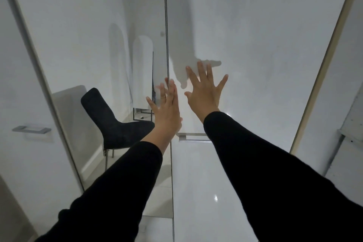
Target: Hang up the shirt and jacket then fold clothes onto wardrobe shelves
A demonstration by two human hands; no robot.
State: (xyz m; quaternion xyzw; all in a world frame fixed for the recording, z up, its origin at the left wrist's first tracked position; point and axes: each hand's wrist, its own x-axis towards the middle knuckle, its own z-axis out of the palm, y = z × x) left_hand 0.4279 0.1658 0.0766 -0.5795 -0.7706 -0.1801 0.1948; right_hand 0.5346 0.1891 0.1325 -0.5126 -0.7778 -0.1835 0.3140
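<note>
- On the far left, a white glossy door with a brushed metal bar handle [31, 129] is closed.
- Next to it, the mirrored wardrobe door [94, 45] reflects a black upholstered chair [110, 118]; no clothes show on it.
- My left hand [167, 110] is flat, fingers straight and apart, at the mirror's right edge; I can't tell whether it touches.
- My right hand [206, 92] is spread wide toward the white glossy wardrobe door [255, 45], just above its recessed metal handle [193, 137], holding nothing.
- The shirt, jacket and folding clothes are nowhere in view, and the shelves are hidden behind the doors.
- I judge either nothing has begun or everything is finished; I cannot tell which.
</note>
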